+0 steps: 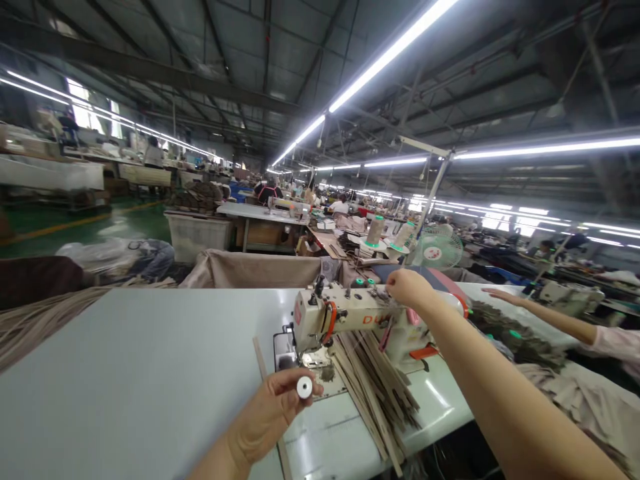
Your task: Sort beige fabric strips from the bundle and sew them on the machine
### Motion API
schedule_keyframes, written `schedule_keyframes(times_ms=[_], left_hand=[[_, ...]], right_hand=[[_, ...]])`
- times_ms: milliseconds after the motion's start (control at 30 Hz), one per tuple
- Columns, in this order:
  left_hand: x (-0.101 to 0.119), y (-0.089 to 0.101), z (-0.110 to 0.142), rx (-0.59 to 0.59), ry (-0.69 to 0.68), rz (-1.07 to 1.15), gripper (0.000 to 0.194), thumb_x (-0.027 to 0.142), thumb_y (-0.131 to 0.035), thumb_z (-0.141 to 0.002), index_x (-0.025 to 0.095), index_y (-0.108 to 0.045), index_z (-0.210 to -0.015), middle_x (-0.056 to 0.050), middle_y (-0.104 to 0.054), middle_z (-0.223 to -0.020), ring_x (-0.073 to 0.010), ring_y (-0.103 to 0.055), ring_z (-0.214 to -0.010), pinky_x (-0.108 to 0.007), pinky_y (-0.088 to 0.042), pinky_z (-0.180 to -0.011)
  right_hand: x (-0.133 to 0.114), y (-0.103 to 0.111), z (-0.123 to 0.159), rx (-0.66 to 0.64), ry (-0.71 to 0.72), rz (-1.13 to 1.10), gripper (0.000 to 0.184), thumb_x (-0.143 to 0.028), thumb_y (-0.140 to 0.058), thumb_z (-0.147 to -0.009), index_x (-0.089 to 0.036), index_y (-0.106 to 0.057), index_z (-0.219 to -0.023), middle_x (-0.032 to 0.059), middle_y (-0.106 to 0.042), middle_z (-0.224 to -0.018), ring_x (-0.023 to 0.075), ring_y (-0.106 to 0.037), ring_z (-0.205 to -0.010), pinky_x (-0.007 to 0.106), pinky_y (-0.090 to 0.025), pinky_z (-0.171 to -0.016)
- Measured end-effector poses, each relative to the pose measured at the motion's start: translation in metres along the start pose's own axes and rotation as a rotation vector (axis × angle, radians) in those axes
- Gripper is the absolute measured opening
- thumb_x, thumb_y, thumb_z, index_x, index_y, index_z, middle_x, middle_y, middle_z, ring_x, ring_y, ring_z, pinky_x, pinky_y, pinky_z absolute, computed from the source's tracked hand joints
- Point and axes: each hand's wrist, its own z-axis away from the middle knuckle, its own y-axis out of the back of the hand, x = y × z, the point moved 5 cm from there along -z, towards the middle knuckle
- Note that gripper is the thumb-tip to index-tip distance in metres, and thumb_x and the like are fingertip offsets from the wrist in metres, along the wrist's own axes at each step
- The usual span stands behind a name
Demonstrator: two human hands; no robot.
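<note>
"What's closest to the camera?"

"The person's left hand [265, 419], curled and pinching a white bobbin [304, 387] between thumb and fingers, over the white desk [125, 373]. A loose tan strip [267, 393] lies just behind that hand."

"And the other one?"

"The right hand [409, 288] reaches across, its fingers curled at the top of the cream sewing machine [345, 315]. Whether it pinches anything there, you can't tell."

"What's beside the machine?"

"A heap of long tan strips [375, 393] lies on the desk, right against the machine's base. Past it sits a pile of dark fabric scraps [515, 337], and a co-worker's bare arm [545, 313] in a pink sleeve [615, 343] stretches in from the right."

"Further out?"

"Two thread cones [375, 231] stand behind the machine, with a green-and-white fan [437, 248] just to their right. A canvas bin [250, 270] and a plastic crate [197, 237] sit off to the left, and rows of workstations run away under long strip lights [395, 47]"
</note>
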Motion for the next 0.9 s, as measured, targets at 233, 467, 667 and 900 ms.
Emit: schedule_keyframes(times_ms=[233,467,667,900], left_hand=[[0.003,-0.003,-0.001,0.001,-0.035,0.015,0.038,0.029,-0.087,-0.073,0.014,-0.078,-0.107,-0.014,-0.075,-0.103,-0.022,-0.067,-0.103,-0.029,-0.049,-0.091],[0.0,0.003,-0.004,0.031,-0.078,0.038,0.04,0.028,-0.089,-0.072,0.016,-0.078,-0.109,-0.011,-0.076,-0.101,-0.0197,-0.068,-0.101,-0.027,-0.049,-0.09],[-0.002,0.002,-0.008,0.049,-0.11,-0.002,0.037,0.03,-0.086,-0.075,0.018,-0.078,-0.11,-0.011,-0.075,-0.107,-0.0198,-0.066,-0.104,-0.029,-0.047,-0.091],[0.004,-0.004,-0.006,0.049,-0.155,-0.039,0.041,0.032,-0.091,-0.067,0.017,-0.08,-0.104,-0.01,-0.075,-0.106,-0.0207,-0.066,-0.102,-0.029,-0.047,-0.092]], right_hand=[[-0.001,-0.004,-0.003,-0.016,0.055,0.015,0.024,-0.023,-0.056,-0.089,-0.02,-0.078,-0.097,0.0096,-0.076,-0.1,0.02,-0.068,-0.089,0.024,-0.045,-0.073],[-0.008,-0.006,-0.002,-0.042,0.067,0.049,0.021,-0.024,-0.059,-0.087,-0.021,-0.079,-0.093,0.0082,-0.076,-0.097,0.0201,-0.069,-0.089,0.023,-0.045,-0.073],[-0.008,-0.004,-0.003,-0.038,-0.004,0.08,0.02,-0.017,-0.06,-0.081,-0.017,-0.079,-0.085,0.0135,-0.076,-0.093,0.0242,-0.07,-0.086,0.027,-0.047,-0.071],[-0.008,-0.004,-0.002,0.016,-0.038,0.036,0.028,-0.017,-0.053,-0.084,-0.016,-0.077,-0.099,0.0135,-0.076,-0.102,0.0236,-0.07,-0.092,0.026,-0.046,-0.072]])
